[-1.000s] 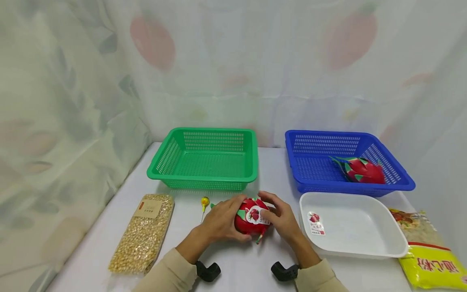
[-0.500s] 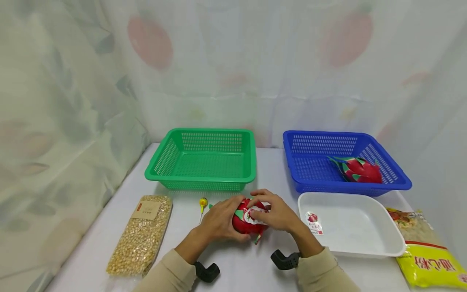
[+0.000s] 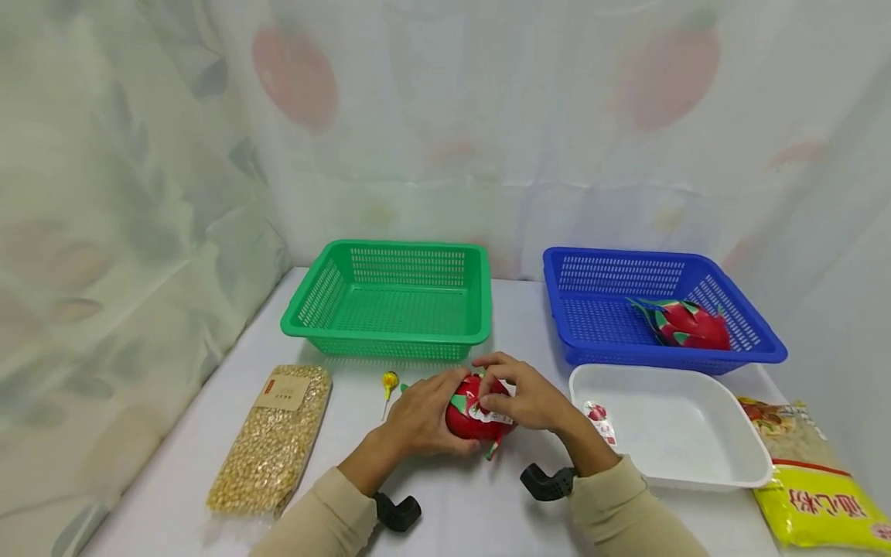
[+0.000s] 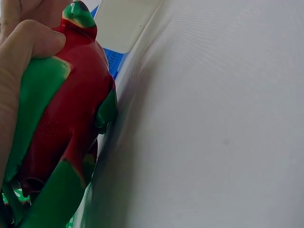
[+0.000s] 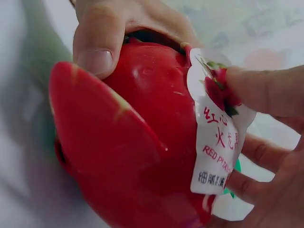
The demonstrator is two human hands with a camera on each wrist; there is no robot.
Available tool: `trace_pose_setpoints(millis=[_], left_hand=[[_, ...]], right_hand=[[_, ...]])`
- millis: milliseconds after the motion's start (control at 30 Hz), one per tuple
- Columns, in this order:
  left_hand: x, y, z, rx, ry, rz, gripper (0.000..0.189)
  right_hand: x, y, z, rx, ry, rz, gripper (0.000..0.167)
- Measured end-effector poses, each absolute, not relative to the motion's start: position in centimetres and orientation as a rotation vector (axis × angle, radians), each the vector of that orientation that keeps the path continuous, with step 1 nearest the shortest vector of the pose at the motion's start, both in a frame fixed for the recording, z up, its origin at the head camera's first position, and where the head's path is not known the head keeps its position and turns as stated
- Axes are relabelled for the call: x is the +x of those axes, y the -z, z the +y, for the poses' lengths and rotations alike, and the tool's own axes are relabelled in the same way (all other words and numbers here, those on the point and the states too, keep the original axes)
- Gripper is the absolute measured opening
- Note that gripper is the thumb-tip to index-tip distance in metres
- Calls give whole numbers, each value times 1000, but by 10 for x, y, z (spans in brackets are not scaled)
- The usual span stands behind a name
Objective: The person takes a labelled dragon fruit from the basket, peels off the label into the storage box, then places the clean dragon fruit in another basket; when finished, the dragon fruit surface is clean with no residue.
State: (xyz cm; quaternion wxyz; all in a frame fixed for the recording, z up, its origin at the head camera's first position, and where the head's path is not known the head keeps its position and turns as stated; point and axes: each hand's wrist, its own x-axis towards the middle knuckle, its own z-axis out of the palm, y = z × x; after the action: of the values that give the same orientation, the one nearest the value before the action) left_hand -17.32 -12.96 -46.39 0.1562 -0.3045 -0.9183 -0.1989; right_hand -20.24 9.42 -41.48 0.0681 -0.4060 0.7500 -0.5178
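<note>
A red dragon fruit (image 3: pixel 462 422) with green-tipped scales lies on the white table in the head view. My left hand (image 3: pixel 425 414) grips it from the left side, thumb at the near side and fingers over the top. My right hand (image 3: pixel 525 394) pinches the upper part of a white sticker (image 5: pixel 216 142) on the fruit's right side. In the right wrist view the thumb presses the sticker's printed face, and the sticker's right part stands off the red skin. Green scales (image 4: pixel 42 104) and the left thumb show in the left wrist view.
Behind the hands stands a green basket (image 3: pixel 386 338). A blue basket (image 3: pixel 578 352) at back right holds another dragon fruit (image 3: pixel 696 325). Right lies a white tub (image 3: pixel 682 425) bearing a sticker, beside a yellow bag (image 3: pixel 821 503). Left are a grain pack (image 3: pixel 271 456) and a lollipop (image 3: pixel 390 381).
My right hand's fingers have come in over the fruit and pinched the sticker, whose upper part is now lifted and partly covered. The left hand keeps its grip on the fruit.
</note>
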Motion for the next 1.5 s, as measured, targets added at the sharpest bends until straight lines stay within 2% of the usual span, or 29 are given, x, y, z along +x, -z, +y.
trace_pose_setpoints(millis=[433,700,867,1000,1367,1433,1500], left_hand=[[-171,467,-129,-844,627,-2653,89],[-169,466,-128,-838,646,-2677,93],[-168,468,-130,-821,686,-2691,95],[-170,468,-129,-820,688,-2682,94],[-172,469,-130,-811,687,-2671,93],[-173,469,-130,-814,682,-2670,93],[-173,468,-131,-820,683,-2666,94]], right_hand=[[-189,428,124,-1162,1948,2001,11],[-183,384,149,-1166,2503,1386,23],[-171,360,173,-853,2597,1430,34],[-164,358,196,-618,2651,1486,31],[-172,396,262,53,2284,1924,15],[-175,405,271,148,2173,1983,17],[-179,413,278,195,2056,2045,27]])
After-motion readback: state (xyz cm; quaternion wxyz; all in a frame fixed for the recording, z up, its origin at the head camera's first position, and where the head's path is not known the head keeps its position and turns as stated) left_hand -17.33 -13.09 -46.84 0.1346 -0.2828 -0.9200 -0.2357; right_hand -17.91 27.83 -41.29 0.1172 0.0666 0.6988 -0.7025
